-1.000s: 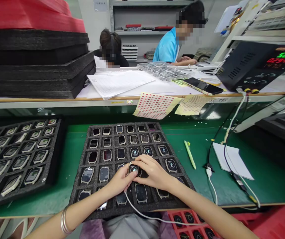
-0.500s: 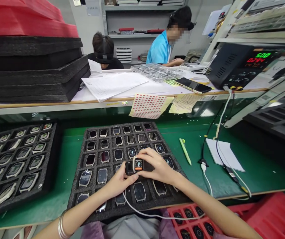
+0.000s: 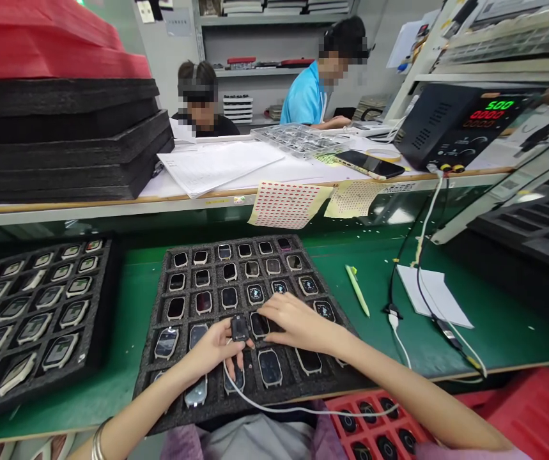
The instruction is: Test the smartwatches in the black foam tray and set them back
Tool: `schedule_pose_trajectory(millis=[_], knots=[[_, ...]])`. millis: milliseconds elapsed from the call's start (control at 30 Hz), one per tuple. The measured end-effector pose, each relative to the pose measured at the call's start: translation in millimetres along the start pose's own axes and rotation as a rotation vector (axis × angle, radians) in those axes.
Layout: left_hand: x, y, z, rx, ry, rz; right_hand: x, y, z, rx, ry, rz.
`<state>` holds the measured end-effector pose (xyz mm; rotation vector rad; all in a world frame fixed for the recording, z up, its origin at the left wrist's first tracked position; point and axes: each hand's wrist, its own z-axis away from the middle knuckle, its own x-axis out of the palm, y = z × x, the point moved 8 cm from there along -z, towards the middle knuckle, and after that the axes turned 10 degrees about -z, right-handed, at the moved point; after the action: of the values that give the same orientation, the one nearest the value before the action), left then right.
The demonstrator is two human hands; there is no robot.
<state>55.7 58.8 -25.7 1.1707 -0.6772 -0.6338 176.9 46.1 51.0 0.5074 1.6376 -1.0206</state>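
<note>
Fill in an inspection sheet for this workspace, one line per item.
Surface: green flat workbench; spills: nothing seen.
Job's things: pale-framed rectangular watches in a black gridded foam tray; several screens lit.
Clutter: slim light-green pen; white paper sheet, right of the tray.
Hands: left hand grips a small black square module; right hand has its fingers at a dark-screened watch, firm hold unclear.
Cables: thin white cable curves rightward from the left hand; black and white cables lie across the paper.
Surroundings: dark box-shaped power supply with lit digits; person in a blue shirt beyond the bench.
</note>
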Motion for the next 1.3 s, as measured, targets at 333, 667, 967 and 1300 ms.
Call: schedule_pose_trajectory(millis=[333, 667, 967, 1300], knots=[[-6.7, 4, 0, 0.054, 0.035, 0.097, -12, 0, -18, -0.018, 0.087, -0.180], [-8.7, 6, -2, 0.096, 0.132, 0.034, 10, -29, -43, -0.157, 0.045, -0.217], [-9.4, 1, 1, 0.076, 0.147, 0.029, 27, -22, -35, -0.170, 0.191, -0.375], [-8.3, 1, 0, 0.069, 0.136, 0.030, 26, -23, -33, -0.223, 0.232, -0.428]])
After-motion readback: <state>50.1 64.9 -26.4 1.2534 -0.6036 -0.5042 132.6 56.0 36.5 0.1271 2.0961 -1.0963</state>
